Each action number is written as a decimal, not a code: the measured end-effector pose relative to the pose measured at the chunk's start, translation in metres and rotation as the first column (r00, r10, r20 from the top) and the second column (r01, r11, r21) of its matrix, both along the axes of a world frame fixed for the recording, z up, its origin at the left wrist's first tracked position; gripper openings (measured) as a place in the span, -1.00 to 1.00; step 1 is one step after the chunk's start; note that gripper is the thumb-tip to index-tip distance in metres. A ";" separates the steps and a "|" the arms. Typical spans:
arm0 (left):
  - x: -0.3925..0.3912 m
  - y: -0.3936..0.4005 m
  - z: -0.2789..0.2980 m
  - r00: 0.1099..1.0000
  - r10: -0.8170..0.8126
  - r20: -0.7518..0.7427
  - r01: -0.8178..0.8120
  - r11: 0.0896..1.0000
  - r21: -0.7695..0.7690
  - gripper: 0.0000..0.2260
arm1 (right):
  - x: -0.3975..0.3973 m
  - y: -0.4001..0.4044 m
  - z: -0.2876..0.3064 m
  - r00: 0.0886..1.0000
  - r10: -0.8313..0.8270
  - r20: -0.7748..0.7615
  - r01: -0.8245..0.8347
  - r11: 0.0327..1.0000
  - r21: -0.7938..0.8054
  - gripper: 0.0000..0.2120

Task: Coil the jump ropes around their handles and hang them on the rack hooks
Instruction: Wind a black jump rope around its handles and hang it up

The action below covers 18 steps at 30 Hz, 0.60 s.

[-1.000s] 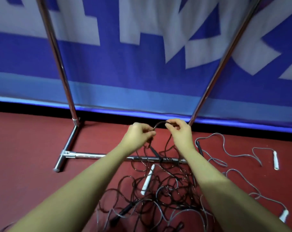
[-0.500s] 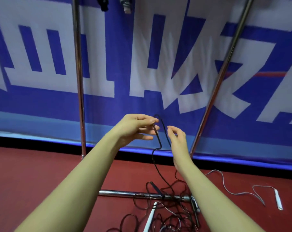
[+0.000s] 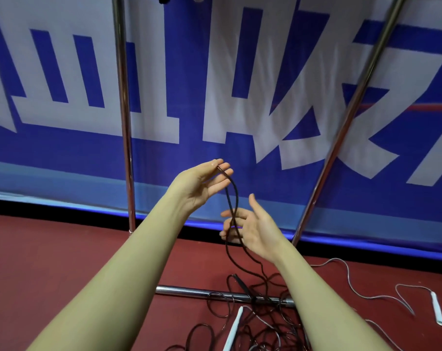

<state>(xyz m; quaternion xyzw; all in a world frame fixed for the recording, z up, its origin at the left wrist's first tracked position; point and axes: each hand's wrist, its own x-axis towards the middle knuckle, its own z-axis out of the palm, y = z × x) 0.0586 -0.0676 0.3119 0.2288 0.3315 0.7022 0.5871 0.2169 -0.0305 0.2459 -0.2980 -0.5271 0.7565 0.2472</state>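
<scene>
Black rope (image 3: 232, 198) pinched in left hand (image 3: 202, 183), right hand (image 3: 250, 228) open beside it; uncoiled, tangle (image 3: 253, 323) on floor, nothing hung.

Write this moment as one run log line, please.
left hand: pinches black rope loop | right hand: open beside strands | pile: on floor

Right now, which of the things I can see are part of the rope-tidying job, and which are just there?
Part of the job:
- black jump rope, pinched by the left hand and running across the right hand
- tangled pile of ropes on the floor
- grey rope with white handle
- chrome rack

Just there:
- blue and white banner
- red floor
</scene>
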 end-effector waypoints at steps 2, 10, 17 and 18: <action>-0.002 0.002 -0.002 0.998 0.012 0.067 -0.011 1.000 -0.004 -0.88 | 0.002 -0.003 0.005 0.999 0.025 -0.036 -0.026 0.999 -0.040 -0.40; 0.009 -0.003 -0.022 0.995 -0.100 -0.031 0.093 0.980 -0.175 -0.64 | 0.002 -0.006 0.038 0.786 -0.322 -0.528 0.158 0.930 -0.332 -0.72; 0.022 -0.008 -0.040 0.678 -0.649 -0.347 0.510 0.754 -0.414 -0.34 | 0.003 -0.003 0.047 0.483 -0.565 -0.669 0.209 0.817 -0.538 -0.71; 0.021 -0.010 -0.037 0.667 -0.657 -0.351 0.522 0.748 -0.410 -0.38 | 0.005 0.000 0.046 0.455 -0.591 -0.666 0.228 0.801 -0.554 -0.71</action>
